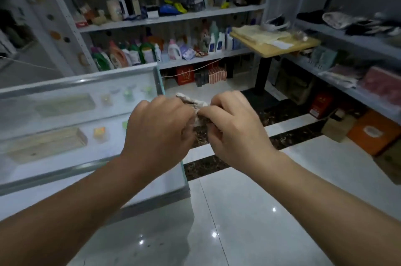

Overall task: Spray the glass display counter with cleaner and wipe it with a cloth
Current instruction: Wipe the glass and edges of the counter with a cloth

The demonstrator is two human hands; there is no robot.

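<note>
Both hands meet at the centre of the frame, held up in the air over the right end of the glass display counter (65, 127). The left hand (158, 133) and the right hand (234, 129) each have their fingers curled shut on a small crumpled whitish cloth (193, 103), which bunches between them; its upper edge shows above the knuckles and the rest is hidden behind the hands. The counter fills the left half of the frame, its glass top running from the left edge to a corner just below the hands, and through the glass a pale oblong tray (45, 146) and a few small coloured items show inside. To the right of the counter lies a glossy white tiled floor (260, 211) crossed by a dark speckled band. Across the upper frame stand grey shelves (173, 17) stocked with bottles and boxes, blurred. At the upper right a small wooden table (282, 45) stands on a black post.
</note>
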